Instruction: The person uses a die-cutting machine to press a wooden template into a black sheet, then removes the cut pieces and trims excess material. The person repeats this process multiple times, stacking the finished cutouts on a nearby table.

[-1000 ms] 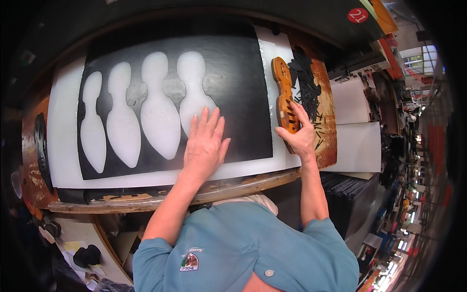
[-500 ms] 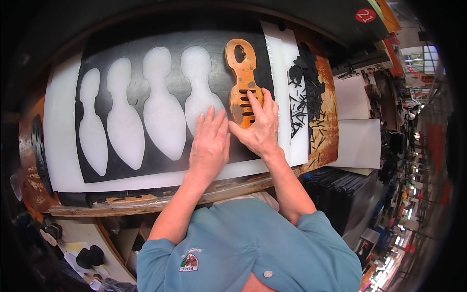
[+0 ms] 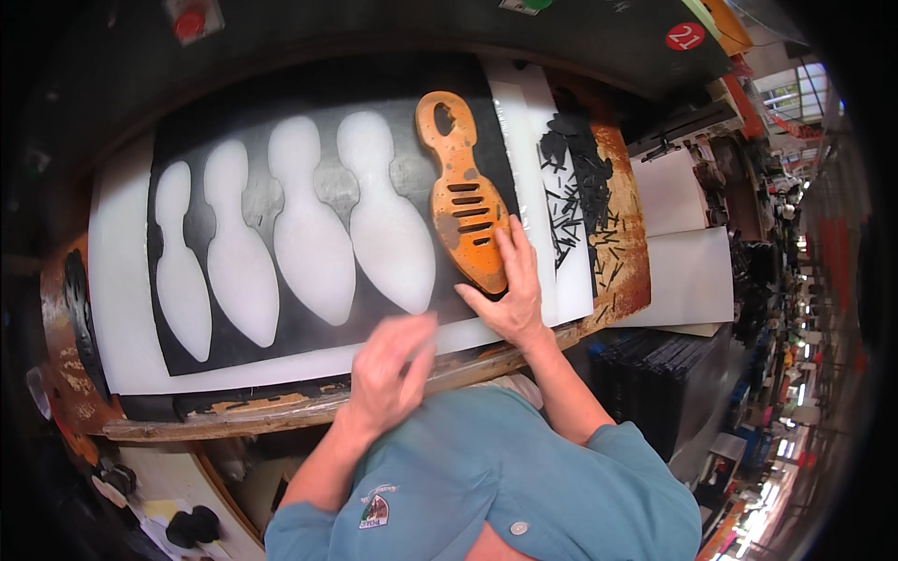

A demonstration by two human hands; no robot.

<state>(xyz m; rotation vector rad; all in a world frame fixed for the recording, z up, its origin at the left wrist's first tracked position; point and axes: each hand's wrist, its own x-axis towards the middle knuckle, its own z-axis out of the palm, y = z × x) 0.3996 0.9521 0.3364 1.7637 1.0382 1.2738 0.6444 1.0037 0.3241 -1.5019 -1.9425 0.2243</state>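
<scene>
An orange sole-shaped cutting die (image 3: pixel 465 208), with a hole in its narrow end and several slots, lies on a black sheet (image 3: pixel 323 348). My right hand (image 3: pixel 516 304) is at its pointed lower end. The outstretched fingers rest along the right edge and the thumb points out beside the tip. Over the table's front edge, my left hand (image 3: pixel 388 372) is blurred with its fingers partly bent, apart from the die. Left of the die, several sole-shaped cutouts in the black sheet show the white board (image 3: pixel 122 280) underneath.
Black scraps (image 3: pixel 585 173) lie in a heap at the right of the table. A dark machine beam (image 3: pixel 374 33) with a red button (image 3: pixel 190 23) spans the far side. Stacked black sheets (image 3: pixel 645 374) stand at the right, below white sheets (image 3: pixel 687 279).
My right hand has slid from the die's slots toward its lower tip. My left hand has lifted off the black sheet and drawn back toward me. The view has shifted slightly.
</scene>
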